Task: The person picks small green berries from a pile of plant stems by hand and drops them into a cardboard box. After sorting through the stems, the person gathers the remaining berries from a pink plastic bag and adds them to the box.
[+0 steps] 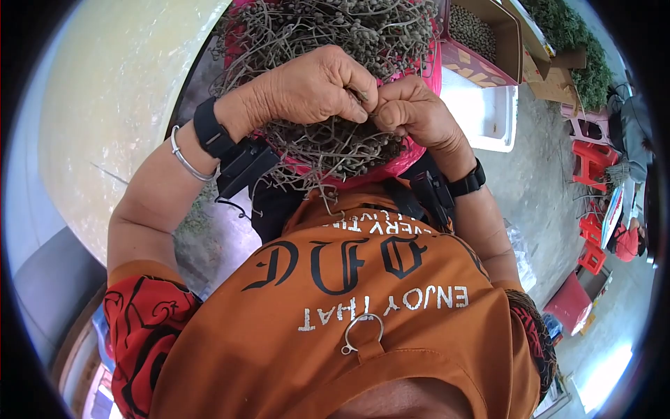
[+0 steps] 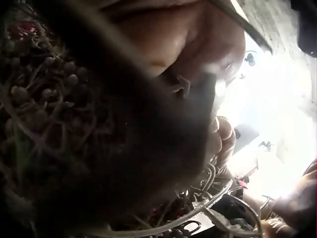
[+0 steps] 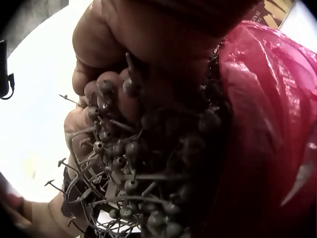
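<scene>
My left hand and right hand meet fingertip to fingertip over a heap of dry, grey-green berry stems. A small bit of stem shows between the left thumb and forefinger. The right hand pinches a berry sprig close against the left fingertips. In the right wrist view, curled fingers stand over a tangle of thin stalks with small round berries. The left wrist view is dark and blurred, with the left hand at the top. A pink plastic bag lies under the heap.
A cardboard box of loose berries stands at the upper right, above a white tray. A pale round table is at the left. Green sprigs, red stools and another person are at the far right.
</scene>
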Tool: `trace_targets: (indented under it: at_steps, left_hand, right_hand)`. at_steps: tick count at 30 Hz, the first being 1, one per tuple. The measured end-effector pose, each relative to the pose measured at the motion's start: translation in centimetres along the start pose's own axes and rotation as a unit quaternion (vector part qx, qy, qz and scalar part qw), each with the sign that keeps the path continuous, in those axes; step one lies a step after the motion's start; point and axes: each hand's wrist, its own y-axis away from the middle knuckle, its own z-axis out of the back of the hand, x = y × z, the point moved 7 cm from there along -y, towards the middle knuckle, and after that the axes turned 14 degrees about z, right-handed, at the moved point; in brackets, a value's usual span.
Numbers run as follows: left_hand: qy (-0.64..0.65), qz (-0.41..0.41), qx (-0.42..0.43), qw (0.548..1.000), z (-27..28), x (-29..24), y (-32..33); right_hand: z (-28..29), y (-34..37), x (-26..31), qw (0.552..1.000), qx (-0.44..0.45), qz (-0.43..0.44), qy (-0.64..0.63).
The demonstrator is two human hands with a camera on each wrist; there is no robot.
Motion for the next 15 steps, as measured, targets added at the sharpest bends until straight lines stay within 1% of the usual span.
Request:
trace_targets:
  at_steps: [2, 3, 4, 6, 7, 10, 11, 13, 14, 15]
  left_hand:
    - [0.02, 0.01, -0.007, 1.0, 0.2, -0.2, 0.1]
    - [0.039, 0.02, -0.012, 0.999, 0.3, -0.3, 0.1]
    - [0.057, 0.03, -0.017, 0.998, 0.5, -0.3, 0.1]
    - [0.057, 0.029, -0.019, 0.998, 0.4, -0.5, 0.2]
    - [0.056, 0.028, -0.018, 0.998, 0.4, -0.5, 0.1]
    - [0.049, 0.026, -0.013, 0.998, 0.4, -0.5, 0.0]
    - [0.041, 0.023, -0.006, 0.999, 0.3, -0.5, 0.0]
    - [0.036, 0.023, 0.0, 0.999, 0.3, -0.2, 0.0]
    - [0.009, 0.015, 0.038, 0.999, 0.1, -0.1, -0.1]
    - [-0.017, 0.01, 0.075, 0.997, -0.1, 0.0, 0.0]
  right_hand:
    - [0.0, 0.0, 0.0, 0.997, -0.026, 0.038, -0.057]
    - [-0.2, 0.1, -0.3, 0.997, -0.024, 0.036, -0.058]
    - [-0.2, 0.1, -0.4, 0.995, -0.036, 0.055, -0.081]
    - [-0.1, 0.1, -0.4, 0.986, -0.061, 0.091, -0.126]
    - [-0.2, 0.1, -0.5, 0.986, -0.059, 0.09, -0.125]
    - [-0.8, 0.0, -0.2, 0.973, -0.042, 0.132, -0.183]
    - [-0.7, -0.1, -0.3, 0.974, -0.04, 0.13, -0.184]
    - [-0.9, 0.0, -0.5, 0.976, -0.003, 0.124, -0.179]
    - [-0.9, 0.1, -0.5, 0.977, 0.017, 0.123, -0.176]
    - [0.1, 0.5, 1.0, 0.95, 0.044, 0.297, -0.082]
